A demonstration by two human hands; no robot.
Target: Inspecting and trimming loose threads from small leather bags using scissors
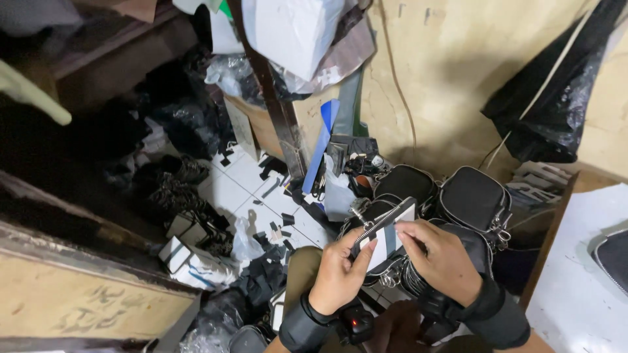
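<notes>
Held just in front of a heap of small black zip bags [474, 196]: a flat white-and-grey panel with a zipper [386, 230] along its edge, left hand [340, 271] closed on its near end, right hand [439, 255] pinching its far side. Best handled, by the look of it, with a firm pinch and the zipper teeth kept straight. Lower part of the panel hidden behind the fingers; both forearms cut off at the frame's bottom; floor scraps left of the heap hard to make out.

black plastic bag [549, 111], cardboard box [288, 124], tiled floor [245, 186]
</notes>
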